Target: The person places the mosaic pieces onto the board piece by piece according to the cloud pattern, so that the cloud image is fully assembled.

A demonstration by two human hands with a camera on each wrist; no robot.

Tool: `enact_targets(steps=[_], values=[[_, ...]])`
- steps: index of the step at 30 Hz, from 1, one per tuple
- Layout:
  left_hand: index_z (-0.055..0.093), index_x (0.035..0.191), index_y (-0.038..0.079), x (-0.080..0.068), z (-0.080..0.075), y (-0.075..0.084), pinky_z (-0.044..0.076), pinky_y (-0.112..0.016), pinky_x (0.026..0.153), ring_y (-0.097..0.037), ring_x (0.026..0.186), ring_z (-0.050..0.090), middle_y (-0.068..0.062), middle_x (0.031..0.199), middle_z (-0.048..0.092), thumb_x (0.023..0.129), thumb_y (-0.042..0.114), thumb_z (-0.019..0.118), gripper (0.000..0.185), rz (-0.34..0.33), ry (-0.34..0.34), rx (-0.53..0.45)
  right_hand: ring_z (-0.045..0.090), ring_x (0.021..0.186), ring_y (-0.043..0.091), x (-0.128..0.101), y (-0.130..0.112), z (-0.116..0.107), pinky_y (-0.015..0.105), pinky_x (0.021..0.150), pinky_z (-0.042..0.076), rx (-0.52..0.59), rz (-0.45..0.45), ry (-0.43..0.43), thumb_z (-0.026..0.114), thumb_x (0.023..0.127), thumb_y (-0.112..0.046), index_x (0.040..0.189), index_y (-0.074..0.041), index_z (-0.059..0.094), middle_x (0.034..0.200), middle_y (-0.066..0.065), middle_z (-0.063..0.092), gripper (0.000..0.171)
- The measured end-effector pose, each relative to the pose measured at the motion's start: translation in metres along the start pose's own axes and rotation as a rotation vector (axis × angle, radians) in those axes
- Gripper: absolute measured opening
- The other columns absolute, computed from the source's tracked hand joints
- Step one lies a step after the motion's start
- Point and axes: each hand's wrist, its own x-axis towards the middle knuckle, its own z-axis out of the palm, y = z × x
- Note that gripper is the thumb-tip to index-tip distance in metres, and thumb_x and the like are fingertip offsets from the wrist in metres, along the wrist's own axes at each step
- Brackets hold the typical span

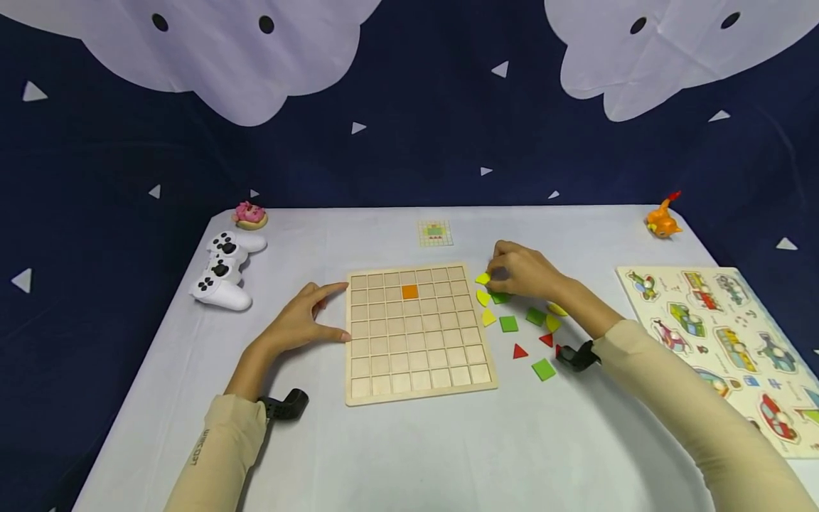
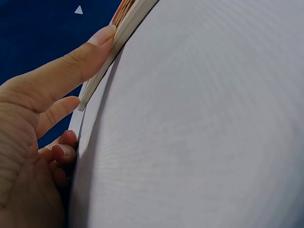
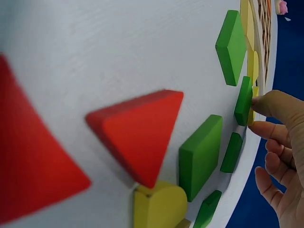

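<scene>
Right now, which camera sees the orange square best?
The head view: the orange square sits plainly in a cell of the wooden grid board. The left wrist view shows only the board's edge; the right wrist view shows other pieces, not this one.

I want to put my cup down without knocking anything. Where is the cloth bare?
Bare: the near strip of table in front of the board, and the patch between board and controller. Crowded: right of the board, where loose pieces lie around the right hand.

Our left hand (image 1: 301,321) lies lower left of centre in the head view, fingers straight, thumb spread. Our right hand (image 1: 521,274) sits right of centre, fingers (image 3: 278,107) curled downward, sleeved forearm stretching to the lower right corner.
</scene>
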Motion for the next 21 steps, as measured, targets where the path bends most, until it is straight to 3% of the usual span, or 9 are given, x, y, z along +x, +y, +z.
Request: enact_targets(steps=[9,21], values=[[0.046,0.149,0.021,-0.001,-0.001,0.0,0.034,-0.036,0.074,-0.019,0.084,0.039,-0.005,0.095,0.039,0.067,0.043,0.09,0.096,0.005,-0.002,-0.002,0.056,0.086,0.021,0.009,-0.008,-0.008,0.04,0.075,0.051,0.042,-0.009,0.044,0.081,0.079,-0.023,0.098,-0.003,0.077,0.099,0.007,0.059,0.028],[0.047,0.148,0.021,0.001,0.001,-0.003,0.034,-0.035,0.074,-0.019,0.084,0.039,-0.006,0.095,0.04,0.067,0.043,0.09,0.095,0.016,0.007,-0.011,0.048,0.077,0.014,0.043,-0.054,0.01,0.03,0.069,0.046,0.049,-0.179,0.054,0.08,0.081,-0.023,0.098,-0.005,0.078,0.092,0.005,0.056,0.025]])
